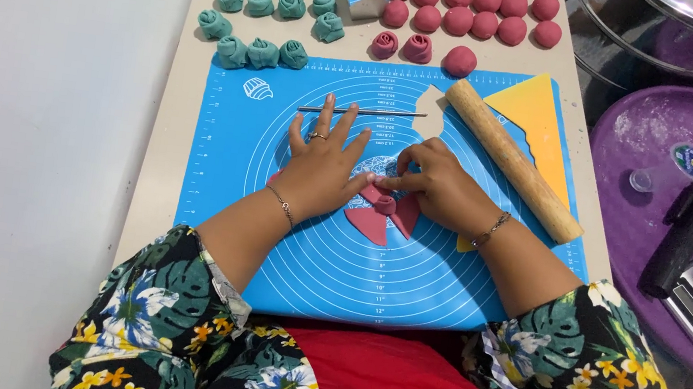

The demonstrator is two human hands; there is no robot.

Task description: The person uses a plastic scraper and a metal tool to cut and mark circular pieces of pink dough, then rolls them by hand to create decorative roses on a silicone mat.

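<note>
Blue mat (235, 162) covers the worktop (167, 135); left hand (319, 169) lies flat, fingers spread, while right hand (437, 184) pinches pink dough (380, 212). Roll snugly, evenly, I'd say.

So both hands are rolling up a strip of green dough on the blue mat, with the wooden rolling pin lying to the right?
Not quite: the head view shows the dough strip is pink, not green. The left hand and right hand do work it on the blue mat, rolling pin to the right.
</note>
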